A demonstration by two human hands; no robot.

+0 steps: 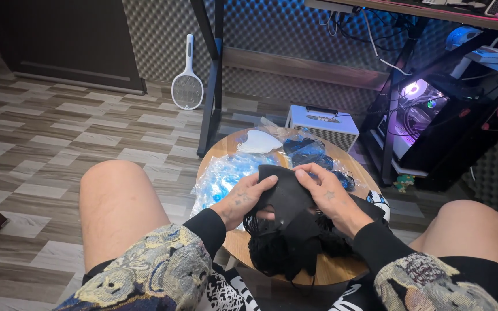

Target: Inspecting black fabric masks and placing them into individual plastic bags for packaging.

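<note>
The left hand (242, 200) curls over the left edge of a black face mask (286, 198), thumb and fingers pinching it; the right hand (331, 196) grips its right edge, fingertips pressed into the top — the mask is held just above the near half of a small round wooden table (226, 151). Beneath it lies a pile of black masks (286, 250), with clear plastic bags (223, 175) toward the left edge. Behind, an electric fly swatter (187, 86) leans on the wall — a lit computer tower (419, 112) stands at right.
</note>
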